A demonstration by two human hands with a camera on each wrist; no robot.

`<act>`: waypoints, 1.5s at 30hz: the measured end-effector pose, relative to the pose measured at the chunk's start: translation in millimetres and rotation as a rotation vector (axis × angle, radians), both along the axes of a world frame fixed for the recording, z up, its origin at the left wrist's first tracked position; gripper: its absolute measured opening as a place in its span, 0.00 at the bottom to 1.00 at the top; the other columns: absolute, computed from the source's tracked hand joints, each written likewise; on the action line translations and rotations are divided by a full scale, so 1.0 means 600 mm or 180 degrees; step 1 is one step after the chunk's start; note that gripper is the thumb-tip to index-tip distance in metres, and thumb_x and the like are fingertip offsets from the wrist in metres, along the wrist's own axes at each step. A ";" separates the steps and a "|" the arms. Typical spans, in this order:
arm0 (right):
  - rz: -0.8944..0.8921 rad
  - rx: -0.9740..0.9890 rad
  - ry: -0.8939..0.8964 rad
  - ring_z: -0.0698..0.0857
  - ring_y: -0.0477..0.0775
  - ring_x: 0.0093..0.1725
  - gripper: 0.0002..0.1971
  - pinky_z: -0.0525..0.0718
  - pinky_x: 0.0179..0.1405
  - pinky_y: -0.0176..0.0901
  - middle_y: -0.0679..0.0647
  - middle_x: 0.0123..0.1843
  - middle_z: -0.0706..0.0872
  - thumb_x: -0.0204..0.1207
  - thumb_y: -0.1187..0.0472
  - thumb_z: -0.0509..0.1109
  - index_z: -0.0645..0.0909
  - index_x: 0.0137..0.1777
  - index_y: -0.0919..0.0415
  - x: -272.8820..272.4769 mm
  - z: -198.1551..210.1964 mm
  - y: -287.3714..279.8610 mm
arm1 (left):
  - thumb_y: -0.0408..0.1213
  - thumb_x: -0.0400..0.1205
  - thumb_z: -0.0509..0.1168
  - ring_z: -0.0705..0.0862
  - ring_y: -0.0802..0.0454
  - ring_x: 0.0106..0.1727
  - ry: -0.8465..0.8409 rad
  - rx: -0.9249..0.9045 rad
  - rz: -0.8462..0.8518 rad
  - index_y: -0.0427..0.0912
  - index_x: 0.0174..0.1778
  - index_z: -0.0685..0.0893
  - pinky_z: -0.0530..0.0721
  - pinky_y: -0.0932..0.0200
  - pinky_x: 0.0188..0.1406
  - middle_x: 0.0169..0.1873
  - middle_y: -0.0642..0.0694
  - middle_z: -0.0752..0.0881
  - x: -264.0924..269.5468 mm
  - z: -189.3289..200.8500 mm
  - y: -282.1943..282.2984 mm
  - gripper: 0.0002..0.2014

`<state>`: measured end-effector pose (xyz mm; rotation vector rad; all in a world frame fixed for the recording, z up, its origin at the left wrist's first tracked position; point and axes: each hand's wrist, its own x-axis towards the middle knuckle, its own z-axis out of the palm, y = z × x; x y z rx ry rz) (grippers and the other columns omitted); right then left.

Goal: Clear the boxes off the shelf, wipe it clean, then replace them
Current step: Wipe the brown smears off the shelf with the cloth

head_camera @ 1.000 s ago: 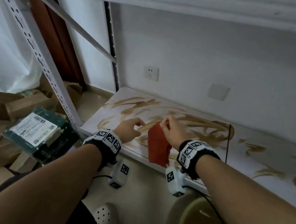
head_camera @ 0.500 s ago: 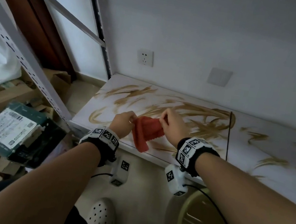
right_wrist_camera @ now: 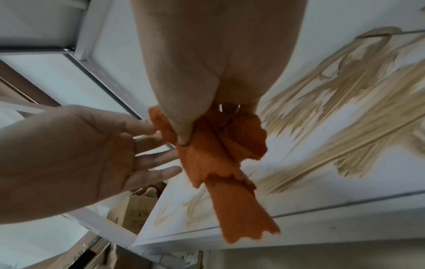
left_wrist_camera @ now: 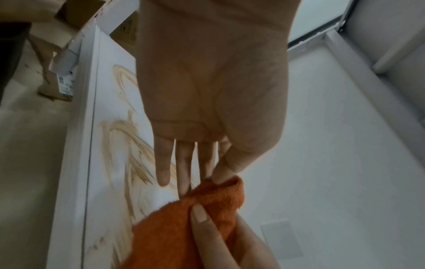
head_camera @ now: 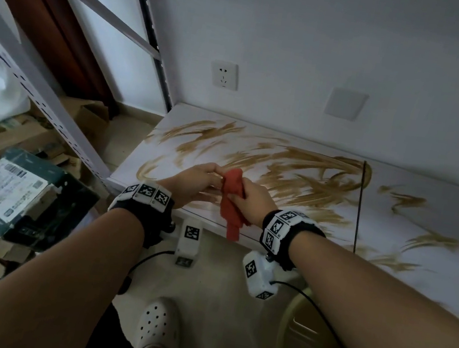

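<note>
Cloth point(head_camera: 232, 197) is now getting bunched up, no longer hanging flat: right hand point(head_camera: 251, 200) is gripping it, left hand point(head_camera: 195, 182) pinching its top. Stained shelf point(head_camera: 296, 181) is waiting unwiped; boxes point(head_camera: 13, 190) sitting on the floor.

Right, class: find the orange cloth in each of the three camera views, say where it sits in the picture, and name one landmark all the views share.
Head: orange cloth at centre, between both hands, its tail hanging past the shelf's front edge.
Left wrist: cloth at bottom centre, just beyond the left hand's fingertips.
Right wrist: cloth at centre, gripped by the right hand, trailing downward.
Shared landmark: the brown smears on the white shelf.
</note>
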<state>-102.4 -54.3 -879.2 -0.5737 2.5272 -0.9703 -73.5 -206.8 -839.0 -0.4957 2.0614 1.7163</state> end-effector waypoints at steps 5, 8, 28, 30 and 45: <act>-0.0246 0.0065 -0.0156 0.84 0.61 0.55 0.20 0.80 0.51 0.45 0.61 0.59 0.84 0.79 0.52 0.66 0.74 0.65 0.65 0.002 -0.013 -0.006 | 0.39 0.84 0.62 0.84 0.49 0.54 -0.0027 -0.0709 0.0372 0.44 0.60 0.78 0.83 0.52 0.58 0.57 0.42 0.83 0.015 -0.038 -0.028 0.10; 0.0145 -0.0062 -0.0260 0.85 0.60 0.55 0.20 0.83 0.53 0.45 0.61 0.59 0.85 0.77 0.56 0.68 0.75 0.66 0.65 0.010 0.003 -0.026 | 0.43 0.84 0.64 0.85 0.47 0.58 -0.0214 0.0133 0.0167 0.49 0.67 0.75 0.85 0.54 0.55 0.59 0.44 0.85 0.031 -0.047 -0.022 0.16; 0.0210 0.0850 -0.0063 0.76 0.59 0.68 0.17 0.76 0.66 0.48 0.60 0.71 0.74 0.82 0.64 0.59 0.73 0.70 0.60 -0.025 -0.046 -0.005 | 0.31 0.83 0.59 0.73 0.40 0.73 0.0664 -0.3122 -0.0450 0.41 0.75 0.73 0.70 0.49 0.75 0.77 0.42 0.70 0.013 -0.201 -0.125 0.22; 0.0186 0.0838 -0.0088 0.76 0.58 0.68 0.16 0.76 0.67 0.47 0.59 0.71 0.74 0.82 0.65 0.59 0.74 0.69 0.60 -0.028 -0.055 0.003 | 0.31 0.86 0.54 0.75 0.39 0.72 0.0578 -0.3197 -0.0596 0.49 0.79 0.69 0.73 0.48 0.73 0.78 0.44 0.68 0.013 -0.210 -0.130 0.24; 0.0128 0.0727 -0.0190 0.83 0.58 0.59 0.14 0.81 0.60 0.46 0.58 0.61 0.84 0.80 0.68 0.57 0.82 0.57 0.60 -0.019 -0.070 0.004 | 0.37 0.86 0.54 0.82 0.50 0.60 0.1001 -0.2932 -0.1763 0.48 0.69 0.78 0.78 0.59 0.62 0.63 0.47 0.83 -0.004 -0.208 -0.002 0.17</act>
